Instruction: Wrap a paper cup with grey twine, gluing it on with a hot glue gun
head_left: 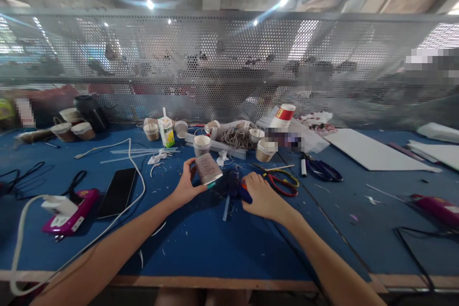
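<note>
My left hand (186,184) grips a small cup wrapped in brownish cord (208,169). It is tilted on its side, with its pale rim toward the lower right. A bit of green shows by my thumb. My right hand (263,196) is closed around a dark blue glue gun with an orange part (234,185), partly hidden by the fingers. A clear glue stick (226,209) points down from the gun toward me. Gun and cup are close together; blur hides whether they touch. Scissors with red and yellow handles (285,182) lie just beyond my right hand.
Several small cups (202,145), a juice carton (166,131) and a heap of cord (236,138) stand along the back. At left are a phone (117,193), a purple power strip (77,213) and a white cable (143,184). Dark scissors (324,170) and white boards (373,150) lie right.
</note>
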{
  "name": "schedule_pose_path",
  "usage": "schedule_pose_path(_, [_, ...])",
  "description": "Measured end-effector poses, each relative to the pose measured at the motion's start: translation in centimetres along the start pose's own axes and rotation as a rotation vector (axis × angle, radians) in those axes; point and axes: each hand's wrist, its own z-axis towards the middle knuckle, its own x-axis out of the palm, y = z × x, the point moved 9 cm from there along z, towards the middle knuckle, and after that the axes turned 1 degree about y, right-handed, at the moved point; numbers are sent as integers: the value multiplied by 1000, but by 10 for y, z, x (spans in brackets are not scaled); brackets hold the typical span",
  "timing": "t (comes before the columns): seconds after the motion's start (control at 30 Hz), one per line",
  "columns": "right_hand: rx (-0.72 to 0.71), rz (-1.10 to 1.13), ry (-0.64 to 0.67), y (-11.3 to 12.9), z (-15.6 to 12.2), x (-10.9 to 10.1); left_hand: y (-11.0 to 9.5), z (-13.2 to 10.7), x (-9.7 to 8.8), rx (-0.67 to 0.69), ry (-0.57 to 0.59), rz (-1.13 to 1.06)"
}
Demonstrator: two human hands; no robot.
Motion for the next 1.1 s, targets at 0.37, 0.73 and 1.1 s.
schedule_pose_path(0.37, [125,83,-59,-7,3,0,16,5,-13,-28,35,212])
schedule_pose_path(0.73, [-14,231,97,-9,1,-7,35,8,-22,-105,8,216])
schedule_pose_path(1.1, [307,291,-130,-69,76,-19,6,7,-29,78,-45,214])
